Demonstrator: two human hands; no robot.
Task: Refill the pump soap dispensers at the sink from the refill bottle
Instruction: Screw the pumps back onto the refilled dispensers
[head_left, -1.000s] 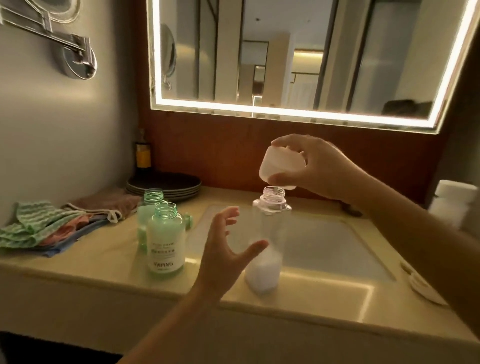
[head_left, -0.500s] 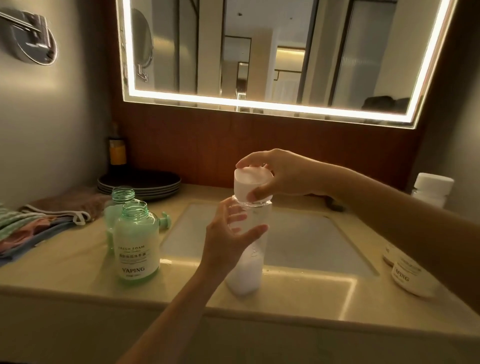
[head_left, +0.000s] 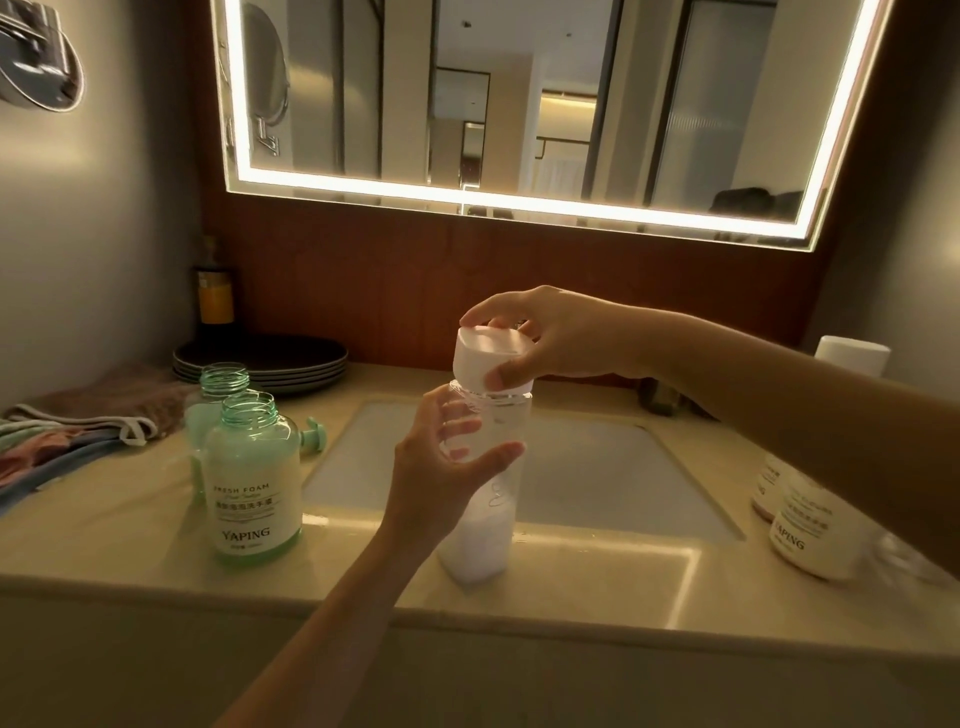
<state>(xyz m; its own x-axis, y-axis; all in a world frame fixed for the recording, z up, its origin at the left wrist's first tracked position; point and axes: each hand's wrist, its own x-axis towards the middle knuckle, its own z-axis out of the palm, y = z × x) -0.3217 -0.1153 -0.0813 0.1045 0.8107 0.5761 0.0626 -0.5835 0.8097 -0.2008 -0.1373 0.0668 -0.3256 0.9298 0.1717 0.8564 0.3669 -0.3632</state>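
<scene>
While the right grip pinches the white cap seated on the clear refill bottle, the left grip curls round its upper body, steadying it upright on the bench before the sink. With the open-necked green dispenser nearby looking full, this reads as capping; next comes a firm twist, then refitting the pump.

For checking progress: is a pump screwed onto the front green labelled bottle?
No, the front green bottle shows a bare, open threaded neck.
</scene>
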